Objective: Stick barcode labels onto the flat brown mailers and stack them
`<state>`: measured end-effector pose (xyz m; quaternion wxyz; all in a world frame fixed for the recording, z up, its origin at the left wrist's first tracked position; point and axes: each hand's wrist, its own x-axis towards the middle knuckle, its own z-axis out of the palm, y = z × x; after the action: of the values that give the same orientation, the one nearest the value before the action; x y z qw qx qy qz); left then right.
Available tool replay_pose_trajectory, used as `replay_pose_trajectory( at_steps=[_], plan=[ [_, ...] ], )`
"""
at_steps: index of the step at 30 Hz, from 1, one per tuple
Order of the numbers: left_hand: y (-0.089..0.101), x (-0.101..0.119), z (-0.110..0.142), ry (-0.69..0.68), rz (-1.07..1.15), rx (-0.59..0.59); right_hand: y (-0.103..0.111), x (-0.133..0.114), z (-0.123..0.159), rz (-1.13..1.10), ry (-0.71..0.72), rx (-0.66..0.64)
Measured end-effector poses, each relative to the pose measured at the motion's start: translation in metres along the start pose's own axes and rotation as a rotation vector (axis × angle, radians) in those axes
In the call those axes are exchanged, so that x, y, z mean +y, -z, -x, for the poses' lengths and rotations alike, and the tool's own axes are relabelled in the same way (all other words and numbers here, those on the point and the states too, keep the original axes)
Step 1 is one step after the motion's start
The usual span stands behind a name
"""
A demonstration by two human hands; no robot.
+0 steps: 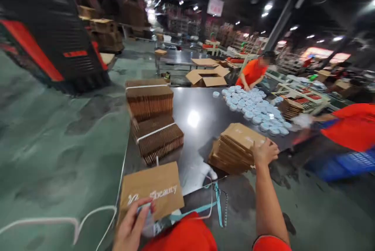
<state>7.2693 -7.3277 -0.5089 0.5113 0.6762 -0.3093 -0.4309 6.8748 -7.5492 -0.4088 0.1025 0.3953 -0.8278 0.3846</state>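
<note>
My right hand (266, 151) grips the near right corner of a loose stack of flat cardboard boxes (238, 137) at the table's right front edge. Low in the view, my left hand (135, 221) has its thumb and fingers closed on something pale and bluish that I cannot make out. Just beyond that hand lies a flat brown cardboard piece (150, 186) with white lettering ending in "beauty". Farther up, two strapped bundles of folded cardboard, the back bundle (150, 100) and the front bundle (159, 139), stand along the table's left side.
Many pale blue round packs (254, 108) cover the right back of the metal table (195, 102). An open carton (209, 77) stands behind it. One co-worker (253, 71) leans over the packs; another person's red sleeve (351, 126) is at right. White strap (79, 225) loops at lower left.
</note>
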Motion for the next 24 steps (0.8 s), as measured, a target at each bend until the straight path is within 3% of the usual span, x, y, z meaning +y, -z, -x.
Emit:
replay_pose_trajectory(
  at_steps=[2,5,8,10,13,16,21,24],
  plan=[
    [0.0,0.018,0.001,-0.003,0.017,-0.088,-0.014,-0.019,0.053,-0.221,0.182,-0.169],
    [-0.003,0.034,-0.002,-0.062,0.04,-0.125,-0.02,-0.053,0.149,-0.622,0.314,-0.7],
    [-0.006,0.037,0.001,-0.036,0.161,-0.133,-0.003,-0.083,0.234,-0.84,0.332,-1.22],
    [-0.006,0.035,0.004,-0.006,0.196,-0.128,0.011,-0.096,0.271,-0.917,0.328,-1.426],
    [-0.001,0.03,0.007,0.023,0.154,-0.113,0.025,-0.103,0.295,-0.954,0.31,-1.527],
    [0.004,0.028,0.008,0.013,0.093,-0.102,0.03,-0.101,0.297,-0.929,0.277,-1.539],
    [0.004,0.024,0.008,0.003,0.013,-0.1,0.033,-0.097,0.296,-0.91,0.405,-1.452],
    [0.002,0.018,0.005,-0.011,-0.1,-0.077,0.022,-0.094,0.292,-0.918,0.386,-1.361]
  ],
)
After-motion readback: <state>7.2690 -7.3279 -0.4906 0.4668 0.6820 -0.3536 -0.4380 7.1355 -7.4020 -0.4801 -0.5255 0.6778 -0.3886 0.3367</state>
